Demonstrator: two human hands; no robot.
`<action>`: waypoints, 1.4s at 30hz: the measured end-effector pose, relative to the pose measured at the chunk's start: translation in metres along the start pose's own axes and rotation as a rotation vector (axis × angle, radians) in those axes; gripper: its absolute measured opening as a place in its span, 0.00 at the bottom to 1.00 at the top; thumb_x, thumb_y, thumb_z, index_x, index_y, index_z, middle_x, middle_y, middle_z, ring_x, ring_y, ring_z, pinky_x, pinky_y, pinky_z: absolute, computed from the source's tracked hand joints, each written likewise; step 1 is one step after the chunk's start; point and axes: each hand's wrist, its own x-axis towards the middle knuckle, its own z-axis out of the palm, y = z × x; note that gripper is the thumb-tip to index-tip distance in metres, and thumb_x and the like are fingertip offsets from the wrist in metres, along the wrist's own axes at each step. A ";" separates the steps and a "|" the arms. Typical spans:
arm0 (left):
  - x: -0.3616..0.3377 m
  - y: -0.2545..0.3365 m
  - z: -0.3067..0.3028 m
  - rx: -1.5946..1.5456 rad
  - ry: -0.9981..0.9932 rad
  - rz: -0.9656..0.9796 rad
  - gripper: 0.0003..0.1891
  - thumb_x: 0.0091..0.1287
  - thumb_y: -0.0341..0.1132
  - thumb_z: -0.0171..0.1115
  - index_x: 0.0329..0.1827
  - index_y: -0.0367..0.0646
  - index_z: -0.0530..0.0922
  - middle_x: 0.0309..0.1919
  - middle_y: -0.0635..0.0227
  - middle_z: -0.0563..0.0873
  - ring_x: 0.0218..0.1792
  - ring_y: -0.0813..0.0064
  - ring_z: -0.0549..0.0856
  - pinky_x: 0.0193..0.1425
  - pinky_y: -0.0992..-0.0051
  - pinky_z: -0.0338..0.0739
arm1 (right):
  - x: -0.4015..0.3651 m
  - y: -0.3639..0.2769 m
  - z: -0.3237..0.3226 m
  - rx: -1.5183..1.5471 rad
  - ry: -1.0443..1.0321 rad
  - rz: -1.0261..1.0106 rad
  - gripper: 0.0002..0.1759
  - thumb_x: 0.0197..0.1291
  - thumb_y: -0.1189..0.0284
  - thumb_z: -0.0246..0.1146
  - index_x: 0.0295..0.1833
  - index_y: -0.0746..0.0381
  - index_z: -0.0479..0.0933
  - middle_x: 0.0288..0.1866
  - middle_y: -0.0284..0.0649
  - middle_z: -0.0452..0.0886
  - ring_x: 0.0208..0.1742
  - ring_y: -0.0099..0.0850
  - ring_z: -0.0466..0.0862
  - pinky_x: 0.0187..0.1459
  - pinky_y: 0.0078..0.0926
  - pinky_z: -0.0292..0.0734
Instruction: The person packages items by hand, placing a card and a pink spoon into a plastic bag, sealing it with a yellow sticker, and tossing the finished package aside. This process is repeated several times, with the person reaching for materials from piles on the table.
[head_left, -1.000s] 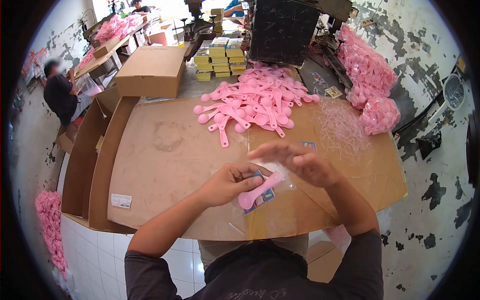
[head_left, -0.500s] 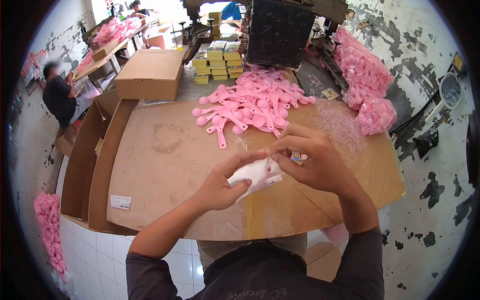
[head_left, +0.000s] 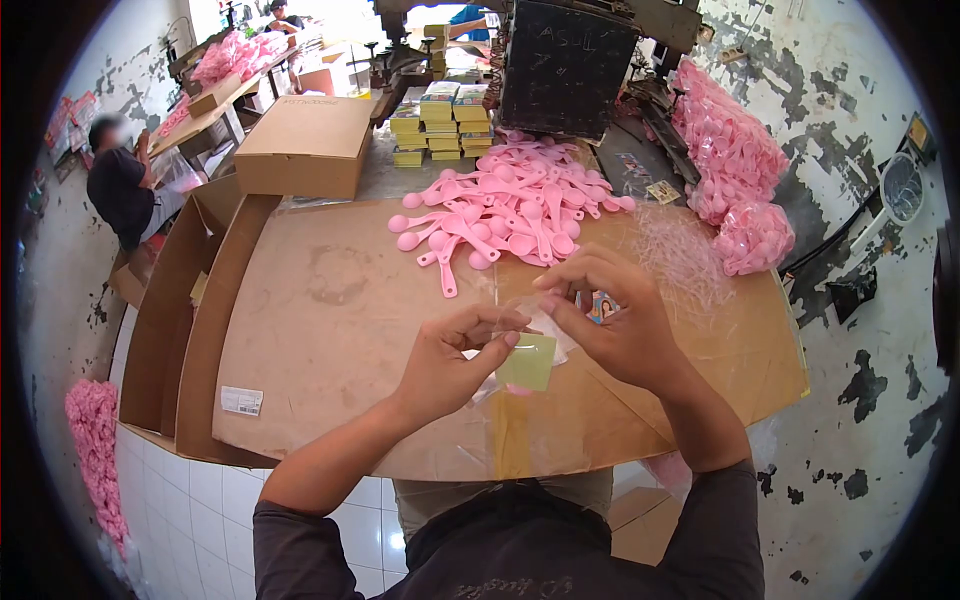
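Note:
My left hand (head_left: 452, 362) pinches a clear plastic bag between thumb and fingers. A pale yellow-green card (head_left: 528, 364) shows at the bag, with a bit of pink at its lower edge. My right hand (head_left: 612, 318) has thumb and forefinger closed at the bag's upper edge, near the left fingertips. Partly hidden by the right fingers is a small printed picture card (head_left: 602, 306). White material lies behind the green card, mostly covered. Beyond both hands spreads a heap of pink plastic scoops (head_left: 515, 205).
Cardboard (head_left: 330, 340) covers the table. Clear plastic strips (head_left: 685, 255) lie at right, beside bagged pink scoops (head_left: 755, 235). Stacks of yellow-edged cards (head_left: 440, 125) and a closed carton (head_left: 305, 150) stand behind. An open box (head_left: 165, 330) borders the left. A person (head_left: 120, 185) sits far left.
The white side of the held bag has given way to the yellow-green card facing up. The right hand is still at the upper edge, and more of the picture card shows.

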 end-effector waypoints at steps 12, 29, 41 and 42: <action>-0.001 0.009 0.002 -0.038 0.010 -0.037 0.16 0.78 0.25 0.61 0.67 0.34 0.79 0.43 0.64 0.93 0.40 0.84 0.88 0.45 0.80 0.82 | 0.002 -0.001 0.011 -0.398 0.100 -0.346 0.12 0.55 0.77 0.74 0.45 0.60 0.83 0.49 0.38 0.83 0.48 0.36 0.84 0.49 0.33 0.76; -0.006 0.009 0.004 0.526 -0.075 0.097 0.26 0.73 0.26 0.67 0.73 0.33 0.75 0.39 0.58 0.94 0.37 0.75 0.93 0.40 0.75 0.89 | 0.012 0.031 0.008 -0.628 0.161 -0.227 0.06 0.54 0.74 0.68 0.37 0.62 0.80 0.45 0.40 0.82 0.51 0.39 0.81 0.53 0.39 0.73; -0.008 -0.002 0.007 0.628 -0.055 0.119 0.24 0.72 0.26 0.67 0.71 0.31 0.76 0.36 0.60 0.94 0.33 0.77 0.93 0.37 0.78 0.86 | -0.020 0.025 0.033 -0.812 -0.024 -0.497 0.13 0.51 0.68 0.70 0.40 0.63 0.80 0.45 0.38 0.79 0.48 0.35 0.80 0.49 0.33 0.72; -0.008 -0.003 0.008 0.647 -0.060 0.118 0.24 0.72 0.26 0.67 0.71 0.31 0.77 0.36 0.60 0.94 0.32 0.77 0.93 0.37 0.78 0.86 | -0.020 0.025 0.034 -0.833 -0.040 -0.505 0.13 0.52 0.68 0.69 0.40 0.64 0.80 0.45 0.38 0.79 0.47 0.36 0.80 0.49 0.34 0.72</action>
